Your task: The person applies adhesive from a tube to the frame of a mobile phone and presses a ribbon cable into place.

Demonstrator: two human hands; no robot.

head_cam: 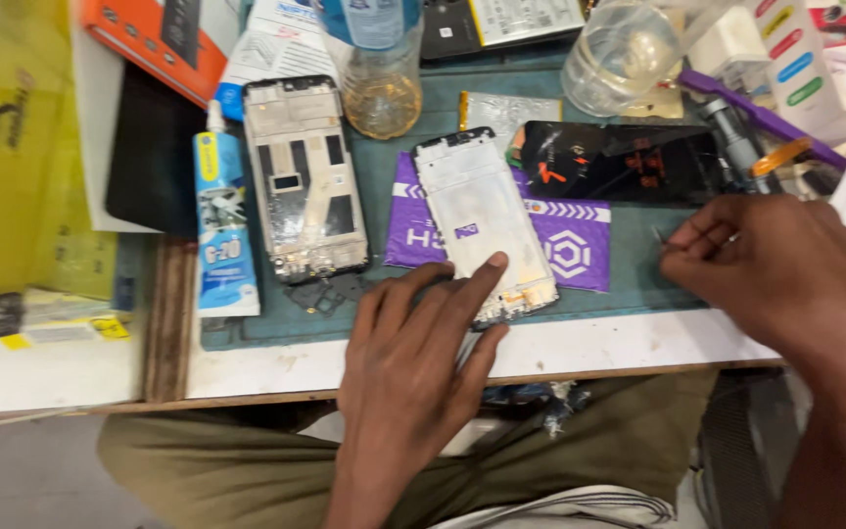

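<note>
My left hand (418, 343) lies on the near edge of the green mat (638, 274), index finger pressing the lower end of a white phone frame (477, 216). That frame rests tilted on a purple packet (570, 245). My right hand (775, 269) hovers at the right of the mat, fingertips pinched together around something thin and metallic; what it is cannot be made out. A second, metal phone frame (304, 176) lies to the left. A black phone screen (619, 162) lies beyond the purple packet.
A blue-and-white glue tube (222, 225) lies left of the metal frame. A plastic bottle (379, 69) and a clear container (624, 54) stand at the back. Boxes, papers and tools crowd the back and right. A yellow bag (12, 147) sits at left.
</note>
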